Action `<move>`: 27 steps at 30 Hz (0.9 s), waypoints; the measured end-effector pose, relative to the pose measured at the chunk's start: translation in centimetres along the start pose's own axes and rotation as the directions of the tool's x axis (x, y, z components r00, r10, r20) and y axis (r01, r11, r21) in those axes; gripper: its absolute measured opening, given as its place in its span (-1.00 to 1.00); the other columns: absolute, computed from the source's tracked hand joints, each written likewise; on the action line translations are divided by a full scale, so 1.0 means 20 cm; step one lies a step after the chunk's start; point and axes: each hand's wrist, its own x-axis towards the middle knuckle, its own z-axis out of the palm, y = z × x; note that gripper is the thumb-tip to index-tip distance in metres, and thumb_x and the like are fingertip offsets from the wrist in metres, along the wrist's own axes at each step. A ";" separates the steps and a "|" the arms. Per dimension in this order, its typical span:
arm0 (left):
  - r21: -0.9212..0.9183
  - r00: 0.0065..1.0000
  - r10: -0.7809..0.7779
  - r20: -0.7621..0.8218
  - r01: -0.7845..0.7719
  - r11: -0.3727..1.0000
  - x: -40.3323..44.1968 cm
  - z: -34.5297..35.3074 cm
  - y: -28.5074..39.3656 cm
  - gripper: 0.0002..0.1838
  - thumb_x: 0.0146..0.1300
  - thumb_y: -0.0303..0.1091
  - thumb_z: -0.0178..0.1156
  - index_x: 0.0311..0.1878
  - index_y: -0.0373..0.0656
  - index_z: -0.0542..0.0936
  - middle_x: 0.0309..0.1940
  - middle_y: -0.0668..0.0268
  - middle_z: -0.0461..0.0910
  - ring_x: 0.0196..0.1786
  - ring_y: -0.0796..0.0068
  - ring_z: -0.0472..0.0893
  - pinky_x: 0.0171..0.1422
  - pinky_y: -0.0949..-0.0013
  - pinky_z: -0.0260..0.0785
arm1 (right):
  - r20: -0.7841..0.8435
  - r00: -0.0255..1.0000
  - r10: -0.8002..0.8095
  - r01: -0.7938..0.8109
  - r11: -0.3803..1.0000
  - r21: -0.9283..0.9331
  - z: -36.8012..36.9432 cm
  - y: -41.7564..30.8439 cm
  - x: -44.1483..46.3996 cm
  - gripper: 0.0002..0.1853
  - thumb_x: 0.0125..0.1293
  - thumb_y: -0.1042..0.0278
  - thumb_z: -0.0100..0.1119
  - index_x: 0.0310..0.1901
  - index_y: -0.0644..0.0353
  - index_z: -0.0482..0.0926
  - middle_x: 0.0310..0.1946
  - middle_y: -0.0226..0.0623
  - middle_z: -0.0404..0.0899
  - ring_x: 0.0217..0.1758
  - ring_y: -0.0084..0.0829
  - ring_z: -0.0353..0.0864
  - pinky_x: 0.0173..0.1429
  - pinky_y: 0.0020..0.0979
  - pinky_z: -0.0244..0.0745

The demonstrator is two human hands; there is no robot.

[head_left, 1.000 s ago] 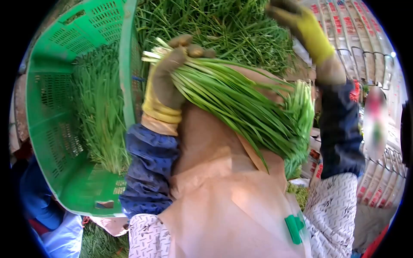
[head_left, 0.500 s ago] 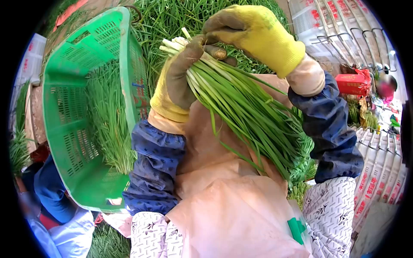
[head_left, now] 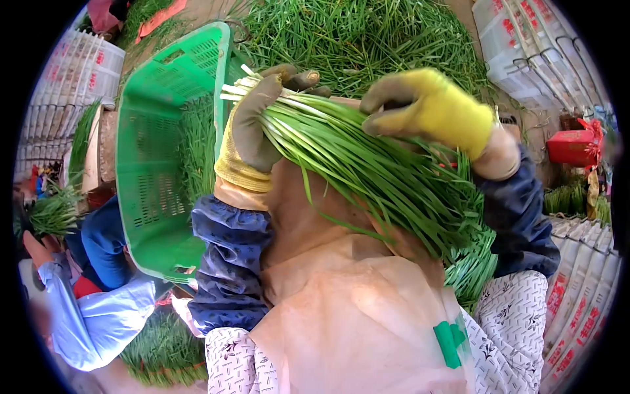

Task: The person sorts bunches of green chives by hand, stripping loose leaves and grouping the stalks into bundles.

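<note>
My left hand (head_left: pixel 254 125), in a yellow glove with a grey-brown palm, is closed around a bunch of garlic chives (head_left: pixel 354 157) near its white stem ends. The long green leaves slant down to the right over my apron (head_left: pixel 341 295). My right hand (head_left: pixel 430 108), in a matching glove, hovers over the middle of the leaves. A gap shows between its curled fingers and thumb. I see nothing held in it, and I cannot tell whether the fingertips touch the leaves.
A green plastic basket (head_left: pixel 154 164) with chives inside stands tilted at my left. A big heap of loose chives (head_left: pixel 367 39) lies ahead. White crates (head_left: pixel 525 59) and a red box (head_left: pixel 569 147) are at right. Another person's blue sleeve (head_left: pixel 72 322) shows at lower left.
My right hand has left the stem ends and moved right and down above the leaves, its fingers parting. The left hand keeps its grip, slightly lower. The head view has shifted.
</note>
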 end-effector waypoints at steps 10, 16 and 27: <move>0.125 0.998 0.000 0.065 -0.008 0.992 0.08 0.20 -0.05 -0.73 0.37 -0.29 0.05 0.03 -0.22 0.50 -0.14 0.11 0.57 0.06 -0.04 0.55 0.19 -0.11 0.40 | -0.679 0.689 -0.255 0.014 0.941 -0.338 -0.19 0.34 -0.08 -0.77 0.21 0.16 0.28 -0.26 0.15 0.66 -0.55 -0.24 0.60 -0.53 -0.42 0.58 -0.37 -0.40 0.50; 0.048 0.993 0.042 0.113 -0.047 0.998 0.10 0.00 -0.02 -0.72 0.37 -0.30 0.04 0.05 -0.24 0.49 -0.14 0.10 0.57 0.04 -0.05 0.57 0.17 -0.14 0.42 | -0.149 0.964 0.220 -0.181 0.955 0.237 -0.03 0.11 -0.10 -0.70 0.19 0.17 0.32 -0.31 0.30 0.63 -0.59 -0.38 0.54 -0.57 -0.60 0.48 -0.48 -0.51 0.40; 0.229 0.984 0.010 0.177 -0.051 0.972 0.04 0.12 0.03 -0.59 0.23 -0.30 0.24 0.09 -0.29 0.45 -0.23 0.11 0.62 -0.13 0.22 0.64 0.02 0.24 0.52 | -0.068 0.644 -0.762 0.296 0.330 -0.896 -0.05 -0.14 0.13 -0.64 0.03 0.26 0.39 -0.13 0.21 0.63 0.18 -0.02 0.42 0.10 -0.07 0.53 0.09 -0.23 0.50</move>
